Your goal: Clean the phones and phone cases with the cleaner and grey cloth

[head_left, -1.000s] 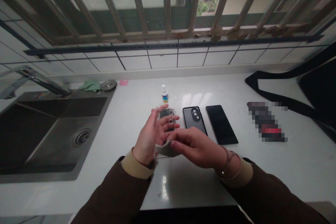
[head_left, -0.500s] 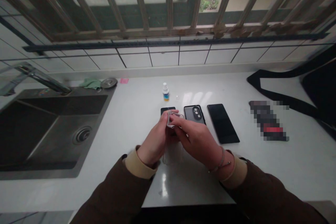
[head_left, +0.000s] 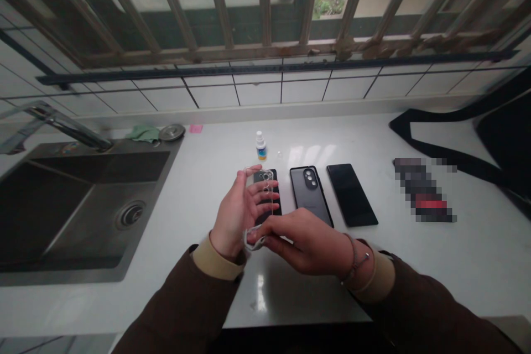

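From here, my left hand (head_left: 238,213) is half-open, its fingers cradling a clear plastic phone case (head_left: 269,178) above the white counter (head_left: 199,188), long axis pointing far. My right hand (head_left: 307,246) pinches a grey cloth (head_left: 251,240) just beside my left wrist.

Left hand (head_left: 236,215) gripping clear phone case (head_left: 269,176) upright near frame centre, fingers overlapping transparent back, camera cutout showing near top. Right hand (head_left: 309,248) pinching pale cloth (head_left: 251,241) just below case, cloth bunching into narrow twisted strip at lower centre of frame. Black phone (head_left: 275,206) lying flat on counter behind case, showing partly through it.
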The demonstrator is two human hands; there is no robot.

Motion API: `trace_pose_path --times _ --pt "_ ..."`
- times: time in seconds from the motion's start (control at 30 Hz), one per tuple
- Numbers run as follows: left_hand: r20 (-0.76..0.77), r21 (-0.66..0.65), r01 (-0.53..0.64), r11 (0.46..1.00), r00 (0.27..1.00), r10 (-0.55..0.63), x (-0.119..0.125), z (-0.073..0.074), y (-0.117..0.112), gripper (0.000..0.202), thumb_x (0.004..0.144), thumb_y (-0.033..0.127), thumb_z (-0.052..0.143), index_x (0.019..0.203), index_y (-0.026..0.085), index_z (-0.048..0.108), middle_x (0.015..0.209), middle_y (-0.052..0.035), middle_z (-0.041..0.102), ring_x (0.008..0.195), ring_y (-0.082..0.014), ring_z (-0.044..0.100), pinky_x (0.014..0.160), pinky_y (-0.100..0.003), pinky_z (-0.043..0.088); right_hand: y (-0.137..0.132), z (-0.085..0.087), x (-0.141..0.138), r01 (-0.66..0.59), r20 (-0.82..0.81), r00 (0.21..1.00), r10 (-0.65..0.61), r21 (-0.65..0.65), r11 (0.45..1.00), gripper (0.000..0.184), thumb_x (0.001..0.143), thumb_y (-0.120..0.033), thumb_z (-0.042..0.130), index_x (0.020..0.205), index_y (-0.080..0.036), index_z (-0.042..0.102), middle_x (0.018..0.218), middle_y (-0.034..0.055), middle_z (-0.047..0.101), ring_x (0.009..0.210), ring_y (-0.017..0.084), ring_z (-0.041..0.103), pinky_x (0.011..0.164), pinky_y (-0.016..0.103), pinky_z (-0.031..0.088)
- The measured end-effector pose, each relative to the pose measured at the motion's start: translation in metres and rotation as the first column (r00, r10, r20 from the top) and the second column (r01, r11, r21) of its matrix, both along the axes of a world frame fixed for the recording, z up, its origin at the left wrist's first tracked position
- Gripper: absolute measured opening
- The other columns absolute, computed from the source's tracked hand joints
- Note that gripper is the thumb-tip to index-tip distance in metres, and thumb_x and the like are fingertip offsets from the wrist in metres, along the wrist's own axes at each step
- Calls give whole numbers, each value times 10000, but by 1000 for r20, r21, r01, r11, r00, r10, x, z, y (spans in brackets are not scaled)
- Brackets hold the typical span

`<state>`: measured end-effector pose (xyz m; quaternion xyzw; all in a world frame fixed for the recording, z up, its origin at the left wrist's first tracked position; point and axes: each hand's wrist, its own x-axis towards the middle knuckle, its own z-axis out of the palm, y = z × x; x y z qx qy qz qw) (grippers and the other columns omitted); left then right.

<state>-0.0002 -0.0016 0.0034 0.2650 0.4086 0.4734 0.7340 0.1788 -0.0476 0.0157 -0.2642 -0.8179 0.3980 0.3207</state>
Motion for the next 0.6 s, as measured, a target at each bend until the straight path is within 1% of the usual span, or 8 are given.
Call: trace_pose_path --times 0.17,0.23,0.27,0.33,0.4,0.47,0.53,0.6 --pt "-2 -9 9 1000 1000 -9 5 1 -4 447 1141 529 390 1414 217 556 1099 -180 785 822 -236 774 733 -357 647 9 2 6 -9 -6 1000 9 -179 984 191 1103 -275 569 1019 -217 731 975 37 803 814 164 728 801 305 599" --pt "12 -34 20 999 1000 -19 6 1 -4 431 1139 532 396 1396 229 563 1105 -175 783 848 -241 777 749 -361 643 14 -1 10 -9 -38 999 -3 -315 949 246 1103 -349 585 952 -204 714 893 26 762 755 150 674 733 287 581" --pt "27 -46 30 998 999 -28 6 1 -5 425 1138 536 395 1392 239 563 1105 -170 781 859 -246 777 759 -370 643 17 -4 11 -9 -84 996 -28 -407 913 276 1099 -398 599 940 -200 706 864 20 742 737 146 661 700 276 575" --pt "73 -59 45 997 997 -41 7 1 -5 410 1140 534 386 1377 250 564 1095 -158 774 877 -253 776 782 -392 643 20 -9 12 22 -207 963 -172 -577 817 319 1082 -488 624 970 -200 700 858 15 727 726 143 672 670 271 589" --pt "109 -56 67 996 992 -61 7 1 -5 405 1143 527 372 1357 245 570 1081 -148 766 872 -253 773 794 -409 643 23 -12 14 146 -286 866 -410 -640 754 319 1066 -515 645 1039 -203 704 916 27 750 764 155 715 711 302 630" --pt "117 -53 100 994 989 -94 7 3 -5 422 1142 539 362 1351 237 570 1081 -150 761 868 -257 773 798 -419 644 24 -12 15 396 -295 727 -620 -557 730 288 1070 -484 647 1074 -204 713 953 44 775 820 176 750 779 342 653" --pt "114 -57 139 989 985 -132 9 4 -7 450 1136 567 363 1372 239 561 1102 -163 761 885 -268 775 804 -428 645 22 -11 16 651 -262 630 -731 -334 681 238 1086 -421 633 1089 -206 735 949 56 794 843 192 765 812 359 654" --pt "123 -51 155 987 981 -148 12 3 -9 467 1132 587 367 1385 248 564 1106 -157 759 902 -268 771 805 -424 646 19 -9 15 752 -214 638 -740 -37 659 188 1095 -330 618 1153 -215 756 1006 72 821 899 211 788 856 380 656"
